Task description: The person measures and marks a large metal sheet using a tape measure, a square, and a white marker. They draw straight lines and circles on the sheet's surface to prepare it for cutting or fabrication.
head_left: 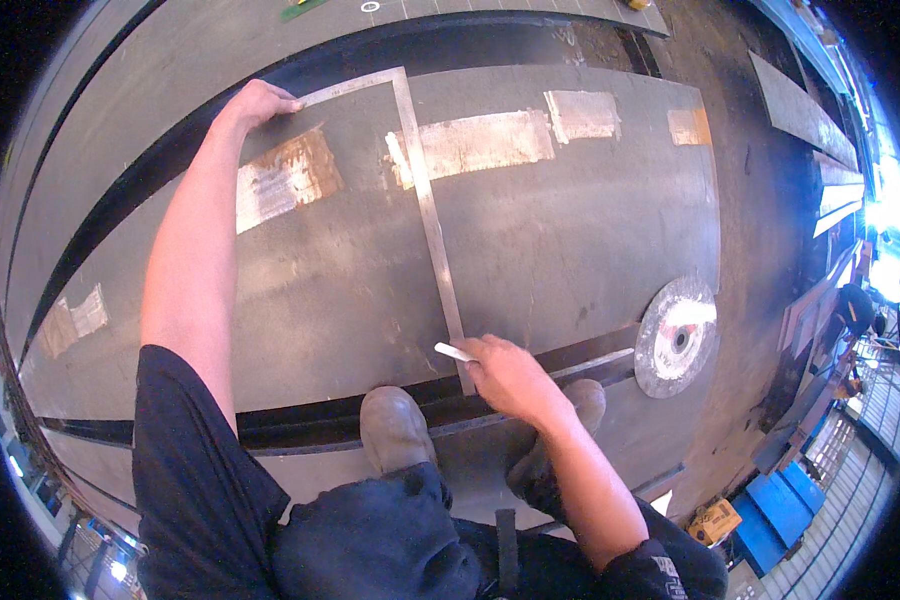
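Note:
A steel square (428, 205) lies on a large dark metal plate (560, 240). Its short arm runs along the plate's far edge and its long arm comes across toward me. At the far edge, my left hand (256, 104) is closed on the end of the short arm. Close to my boots, my right hand (505, 372) pinches a white stick of chalk (454, 351), its tip pointing left. This hand rests beside the near end of the long arm, partly covering it.
Pale tape-like patches (495, 145) mark the plate. A worn grinding disc (676, 337) lies at its right edge. My boots (398, 428) stand by a dark gap at the near edge. Beyond are another plate (270, 40), metal strips (805, 110) and blue boxes (780, 515).

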Available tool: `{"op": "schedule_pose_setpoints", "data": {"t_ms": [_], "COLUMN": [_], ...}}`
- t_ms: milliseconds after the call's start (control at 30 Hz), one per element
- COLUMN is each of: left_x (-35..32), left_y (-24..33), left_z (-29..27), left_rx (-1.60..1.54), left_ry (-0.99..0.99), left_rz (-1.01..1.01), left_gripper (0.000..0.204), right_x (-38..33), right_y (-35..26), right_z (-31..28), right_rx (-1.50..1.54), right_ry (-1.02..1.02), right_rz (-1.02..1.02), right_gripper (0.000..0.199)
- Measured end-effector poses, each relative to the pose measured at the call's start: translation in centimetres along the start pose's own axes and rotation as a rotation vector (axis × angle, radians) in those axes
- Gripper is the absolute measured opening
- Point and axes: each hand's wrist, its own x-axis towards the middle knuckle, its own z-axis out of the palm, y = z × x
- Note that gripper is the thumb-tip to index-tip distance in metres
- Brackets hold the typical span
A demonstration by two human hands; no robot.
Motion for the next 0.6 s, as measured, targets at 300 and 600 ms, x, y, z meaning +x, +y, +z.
{"op": "schedule_pose_setpoints", "data": {"t_ms": [300,600], "left_x": [0.1,-0.7], "left_y": [-1.0,0.3], "left_z": [-0.5,-0.4], "left_rx": [0.015,0.04], "left_ry": [0.016,0.034], "left_rz": [0.018,0.016], "left_gripper": [0.035,0.034], "right_x": [13.2,24.5], "right_y": [0.2,-4.1], "right_z": [-6.6,-9.7], "right_rx": [-0.146,-0.118], "right_ry": [0.322,0.64], "right_rz": [-0.099,-0.052], "right_gripper": [0.021,0.024]}}
